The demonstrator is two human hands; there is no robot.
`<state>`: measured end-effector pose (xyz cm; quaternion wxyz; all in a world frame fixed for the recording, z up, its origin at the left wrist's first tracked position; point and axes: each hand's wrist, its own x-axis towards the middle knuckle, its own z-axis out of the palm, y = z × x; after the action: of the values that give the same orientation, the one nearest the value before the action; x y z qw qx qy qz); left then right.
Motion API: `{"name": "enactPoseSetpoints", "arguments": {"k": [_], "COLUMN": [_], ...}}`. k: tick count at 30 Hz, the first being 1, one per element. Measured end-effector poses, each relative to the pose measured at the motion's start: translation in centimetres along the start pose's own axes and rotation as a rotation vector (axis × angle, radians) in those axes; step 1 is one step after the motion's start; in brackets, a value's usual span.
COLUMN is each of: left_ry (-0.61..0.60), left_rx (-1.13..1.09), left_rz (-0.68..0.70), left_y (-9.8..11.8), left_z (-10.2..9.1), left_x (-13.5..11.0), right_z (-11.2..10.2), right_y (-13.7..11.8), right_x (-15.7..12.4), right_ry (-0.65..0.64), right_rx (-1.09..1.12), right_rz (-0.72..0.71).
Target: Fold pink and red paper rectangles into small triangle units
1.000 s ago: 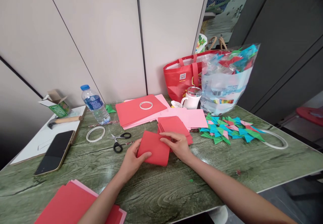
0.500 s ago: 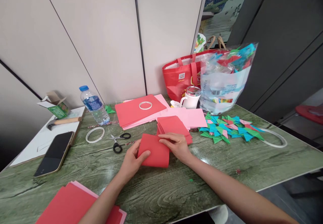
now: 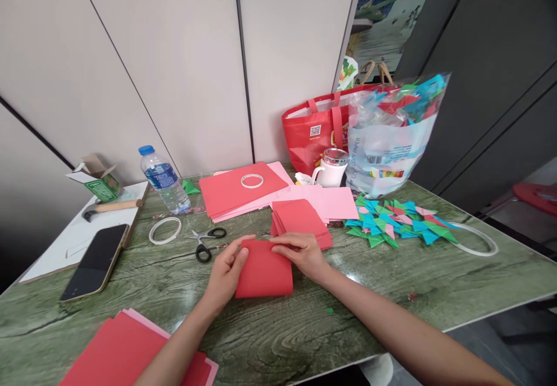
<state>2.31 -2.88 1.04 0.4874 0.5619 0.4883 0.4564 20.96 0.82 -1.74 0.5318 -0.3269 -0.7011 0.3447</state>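
Observation:
A small red paper sheet (image 3: 264,273) lies folded on the green table (image 3: 304,328) in front of me. My left hand (image 3: 226,273) pinches its upper left edge, thumb on top of the paper. My right hand (image 3: 304,252) presses its upper right corner with closed fingers. Just behind the hands sits a stack of small red squares (image 3: 300,220).
Scissors (image 3: 204,244) and a tape ring (image 3: 165,230) lie to the left, with a phone (image 3: 93,261), a water bottle (image 3: 163,180) and a hammer (image 3: 111,207). Red and pink sheets (image 3: 243,191), a white mug (image 3: 331,168), a red bag (image 3: 317,130), a plastic bag (image 3: 391,136) and folded paper pieces (image 3: 394,223) lie behind and right. More red sheets (image 3: 126,354) sit near left.
The red sheet, held tilted and open before, has been folded over and now lies flatter and squarer on the table; both hands shifted to its top edge.

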Motion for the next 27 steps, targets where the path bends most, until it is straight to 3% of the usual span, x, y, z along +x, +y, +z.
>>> {"name": "enactPoseSetpoints", "arguments": {"k": [8, 20, 27], "left_ry": [0.009, -0.106, -0.106], "left_rx": [0.137, -0.090, -0.079], "left_rz": [0.066, -0.025, -0.025], "left_y": [-0.09, -0.17, -0.10], "left_z": [0.00, 0.13, 0.10], "left_x": [0.11, -0.21, -0.29], "right_z": [-0.03, -0.10, -0.09], "right_y": [-0.03, 0.04, 0.10], "right_x": [0.03, 0.13, 0.13], "right_ry": [-0.011, -0.029, -0.033], "right_rx": [0.010, 0.030, 0.028], "right_rz": [0.007, 0.025, 0.041]}}
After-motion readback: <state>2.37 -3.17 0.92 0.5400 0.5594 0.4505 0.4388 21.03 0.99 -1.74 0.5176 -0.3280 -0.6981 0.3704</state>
